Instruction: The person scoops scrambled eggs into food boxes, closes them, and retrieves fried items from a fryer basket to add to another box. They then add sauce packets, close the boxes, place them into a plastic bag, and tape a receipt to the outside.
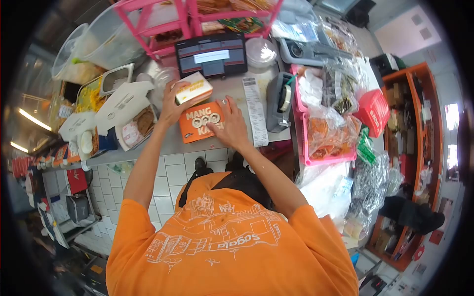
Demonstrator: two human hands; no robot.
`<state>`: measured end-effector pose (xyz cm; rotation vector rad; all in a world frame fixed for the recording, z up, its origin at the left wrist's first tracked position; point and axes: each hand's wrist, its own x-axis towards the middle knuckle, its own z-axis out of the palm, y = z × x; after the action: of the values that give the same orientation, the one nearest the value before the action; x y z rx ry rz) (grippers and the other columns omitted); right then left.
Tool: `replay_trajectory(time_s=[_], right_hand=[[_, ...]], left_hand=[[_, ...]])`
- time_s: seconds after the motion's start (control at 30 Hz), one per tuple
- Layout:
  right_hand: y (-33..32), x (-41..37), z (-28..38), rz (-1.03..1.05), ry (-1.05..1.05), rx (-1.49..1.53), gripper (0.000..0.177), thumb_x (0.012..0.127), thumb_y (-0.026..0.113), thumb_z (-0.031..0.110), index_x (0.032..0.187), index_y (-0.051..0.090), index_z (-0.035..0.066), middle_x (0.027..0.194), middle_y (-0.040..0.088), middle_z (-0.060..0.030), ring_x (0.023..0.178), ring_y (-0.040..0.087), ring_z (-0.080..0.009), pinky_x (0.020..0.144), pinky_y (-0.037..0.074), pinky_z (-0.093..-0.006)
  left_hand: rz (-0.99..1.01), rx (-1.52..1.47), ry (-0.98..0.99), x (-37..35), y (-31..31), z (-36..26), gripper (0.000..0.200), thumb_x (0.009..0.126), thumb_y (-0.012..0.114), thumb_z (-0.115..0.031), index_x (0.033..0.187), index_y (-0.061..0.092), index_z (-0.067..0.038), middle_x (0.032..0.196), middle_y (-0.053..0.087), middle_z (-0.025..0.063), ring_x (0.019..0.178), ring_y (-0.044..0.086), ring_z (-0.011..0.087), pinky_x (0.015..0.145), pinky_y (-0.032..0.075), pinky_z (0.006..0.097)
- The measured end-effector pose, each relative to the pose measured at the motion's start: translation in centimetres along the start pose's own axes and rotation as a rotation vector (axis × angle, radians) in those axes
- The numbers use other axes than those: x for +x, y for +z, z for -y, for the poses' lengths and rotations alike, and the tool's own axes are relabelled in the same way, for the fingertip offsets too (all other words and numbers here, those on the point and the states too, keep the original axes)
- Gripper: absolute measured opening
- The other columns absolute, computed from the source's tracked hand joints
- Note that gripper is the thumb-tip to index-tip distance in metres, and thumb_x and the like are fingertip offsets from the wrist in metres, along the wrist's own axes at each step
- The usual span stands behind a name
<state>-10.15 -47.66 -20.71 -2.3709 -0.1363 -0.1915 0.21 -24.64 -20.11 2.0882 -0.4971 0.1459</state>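
An orange box (195, 132) with white lettering lies on the metal counter in front of me. Behind its left part is a smaller white and yellow box (198, 89), tilted. My left hand (173, 104) grips this smaller box at its left side, fingers wrapped round the edge. On the right part of the orange box rests my right hand (231, 123), fingers spread over its top and right edge. A long printed receipt (255, 111) lies to the right of that hand.
A dark tablet (211, 55) stands behind the boxes, below pink racks (190, 19). Right of the receipt are a tape dispenser (280, 102) and a pink basket (327, 161) of wrapped items. Open white cartons (123, 106) and a metal tray (117, 79) stand at left.
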Motion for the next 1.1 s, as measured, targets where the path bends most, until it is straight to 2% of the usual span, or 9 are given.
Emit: replay_trajectory(time_s=[0.3,0.47,0.53,0.6,0.73,0.8,0.9,0.97,1.1], right_hand=[[-2.1,-2.6,-2.0,0.123,0.042,0.079,0.082,0.082,0.074,0.044,0.149,0.036,0.016,0.15,0.032,-0.0181,0.128,0.043,-0.0407,0.106,0.039,-0.0486],[-4.3,-0.9,-0.4,0.246,-0.059,-0.072,0.103,0.067,0.088,0.036,0.15,0.031,0.014,0.149,0.031,-0.0198,0.134,0.033,-0.0445,0.108,0.037,-0.0525],[-3.5,0.1,-0.6,0.338,-0.092,-0.079,0.111,0.06,0.093,0.033,0.15,0.029,0.013,0.149,0.031,-0.0199,0.135,0.029,-0.0459,0.109,0.036,-0.0546],[-2.1,-0.1,-1.2,0.351,-0.08,-0.037,0.116,0.054,0.095,0.023,0.149,0.029,0.011,0.146,0.034,-0.0196,0.135,0.03,-0.0462,0.111,0.034,-0.0547],[-2.1,-0.2,-1.0,0.368,-0.16,-0.038,0.113,0.053,0.092,0.019,0.148,0.03,0.009,0.141,0.037,-0.0201,0.134,0.031,-0.0458,0.109,0.037,-0.0527],[-2.9,2.1,0.0,0.339,-0.216,0.003,0.104,0.057,0.088,0.02,0.145,0.034,0.008,0.138,0.039,-0.0205,0.131,0.035,-0.0439,0.104,0.043,-0.0519],[-0.9,10.1,1.6,0.237,-0.21,-0.07,0.092,0.067,0.083,0.029,0.145,0.039,0.009,0.142,0.039,-0.0222,0.134,0.034,-0.0438,0.099,0.044,-0.058],[1.4,12.3,2.6,0.301,-0.194,-0.318,0.087,0.07,0.081,0.03,0.145,0.041,0.01,0.143,0.039,-0.0227,0.135,0.035,-0.0437,0.097,0.045,-0.0592],[7.4,11.4,1.1,-0.159,-0.191,-0.415,0.084,0.059,0.084,0.013,0.135,0.05,0.015,0.136,0.043,-0.019,0.13,0.038,-0.043,0.094,0.05,-0.0552]], left_hand=[[0.297,0.301,-0.124,-0.1,1.4,0.8,0.061,0.075,0.066,-0.014,0.133,0.062,-0.033,0.162,0.026,0.0016,0.146,0.025,0.0353,0.12,0.021,0.0471],[0.119,0.434,-0.085,-2.7,1.9,-2.2,0.051,0.086,0.067,-0.026,0.136,0.058,-0.019,0.159,0.029,0.0106,0.143,0.03,0.0333,0.117,0.026,0.0471],[-0.087,0.111,-0.462,-5.9,2.1,-3.9,0.058,0.093,0.064,-0.036,0.14,0.047,-0.006,0.151,0.035,0.0194,0.142,0.033,0.0314,0.115,0.03,0.0439],[0.038,-0.27,-0.777,-9.7,3.1,-4.3,0.071,0.093,0.066,-0.039,0.144,0.036,0.0,0.142,0.041,0.0225,0.138,0.038,0.0291,0.11,0.037,0.0412],[-0.06,-0.203,-0.742,-12.4,4.4,-8.1,0.08,0.086,0.075,-0.041,0.146,0.035,-0.004,0.145,0.038,0.0226,0.133,0.042,0.0307,0.105,0.042,0.0428],[-0.027,0.56,-0.057,-10.5,3.6,-11.3,0.095,0.072,0.087,-0.038,0.148,0.035,-0.012,0.146,0.037,0.021,0.13,0.044,0.0344,0.103,0.044,0.0439],[0.29,0.533,-0.202,-8.7,3.4,-10.2,0.109,0.055,0.094,-0.035,0.147,0.037,-0.017,0.15,0.033,0.0217,0.133,0.041,0.0433,0.107,0.042,0.0493],[0.223,0.426,-0.183,-9.6,3.6,-8.4,0.108,0.052,0.095,-0.03,0.145,0.04,-0.021,0.148,0.034,0.022,0.133,0.04,0.0438,0.108,0.041,0.0493],[0.116,0.404,-0.196,-12.1,3.5,-8.7,0.092,0.058,0.092,-0.028,0.139,0.05,-0.019,0.146,0.037,0.0168,0.13,0.044,0.0401,0.106,0.044,0.0476]])
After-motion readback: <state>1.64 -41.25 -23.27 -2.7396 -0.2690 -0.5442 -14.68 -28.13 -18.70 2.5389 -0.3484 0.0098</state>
